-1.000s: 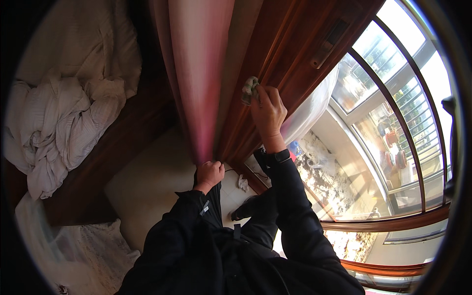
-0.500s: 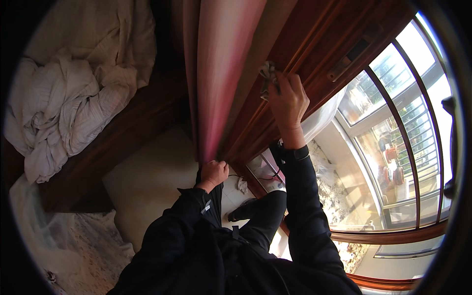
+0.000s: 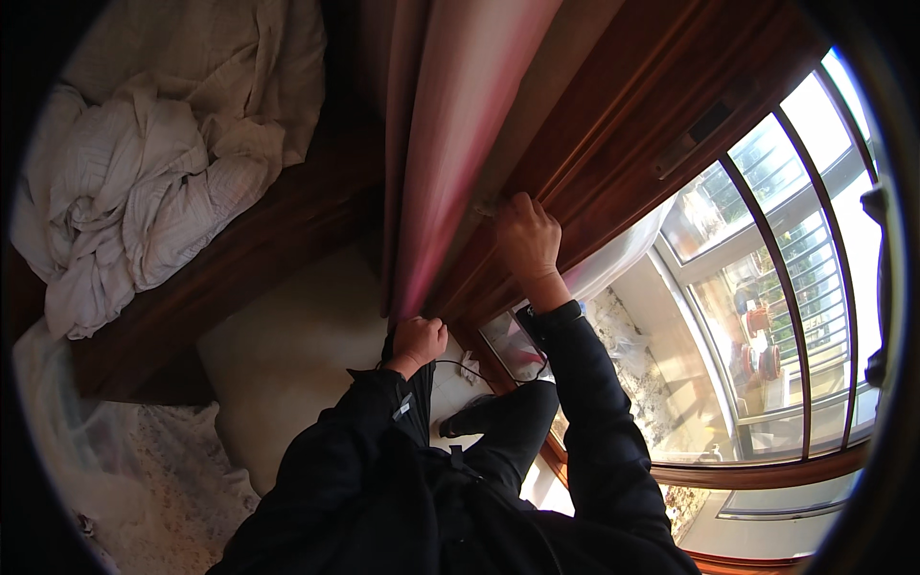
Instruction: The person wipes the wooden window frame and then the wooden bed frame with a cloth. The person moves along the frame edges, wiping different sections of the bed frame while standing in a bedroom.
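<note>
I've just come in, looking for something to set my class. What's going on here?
A person in dark clothes has the right hand, fingers curled, at a dark wooden frame; a small pale bit shows by the fingertips, too dim to identify. The left hand is closed at the lower end of a pink curtain. Crumpled pale fabric lies at the left; bright glass panes stand at the right.

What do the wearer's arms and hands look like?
Both hands, left and right, are bare, no gloves. Long black sleeves, left and right; the left one has a small pale tag near its loose cuff. A dark band seems to sit at the right wrist; can't tell if it's a watch.
</note>
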A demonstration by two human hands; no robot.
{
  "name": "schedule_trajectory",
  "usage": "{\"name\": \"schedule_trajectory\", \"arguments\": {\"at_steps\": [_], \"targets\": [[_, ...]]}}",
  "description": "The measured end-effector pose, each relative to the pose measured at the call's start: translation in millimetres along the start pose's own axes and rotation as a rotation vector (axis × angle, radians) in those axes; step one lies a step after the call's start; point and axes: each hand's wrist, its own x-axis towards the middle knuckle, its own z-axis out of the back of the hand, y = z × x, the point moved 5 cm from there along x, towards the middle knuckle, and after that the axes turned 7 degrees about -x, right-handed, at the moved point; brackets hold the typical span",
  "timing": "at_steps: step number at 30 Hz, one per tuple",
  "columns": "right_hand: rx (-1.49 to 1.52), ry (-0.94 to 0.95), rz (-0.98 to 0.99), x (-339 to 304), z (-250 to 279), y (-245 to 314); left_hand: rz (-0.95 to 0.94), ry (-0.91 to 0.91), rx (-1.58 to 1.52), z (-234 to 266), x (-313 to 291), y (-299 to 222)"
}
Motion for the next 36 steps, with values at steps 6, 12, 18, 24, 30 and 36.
{"name": "schedule_trajectory", "arguments": {"at_steps": [6,12,18,24,30,36], "targets": [[-0.025,-0.35,-0.237,80,92,-65,0.042,0.03,0.037,-3,-1,-1],[0.043,-0.218,-0.185,40,53,-41,0.018,0.007,0.028,1,-2,-2],[0.093,0.045,0.027,-40,-13,3,0.014,0.027,0.018,7,-1,-3],[0.055,-0.196,-0.085,22,48,-41,0.031,0.004,0.014,6,0,-6],[0.092,-0.348,-0.262,47,82,-68,0.005,-0.009,0.009,3,0,-6],[0.16,-0.069,-0.088,-28,12,-27,-0.013,-0.045,0.008,7,-3,-7]]}}
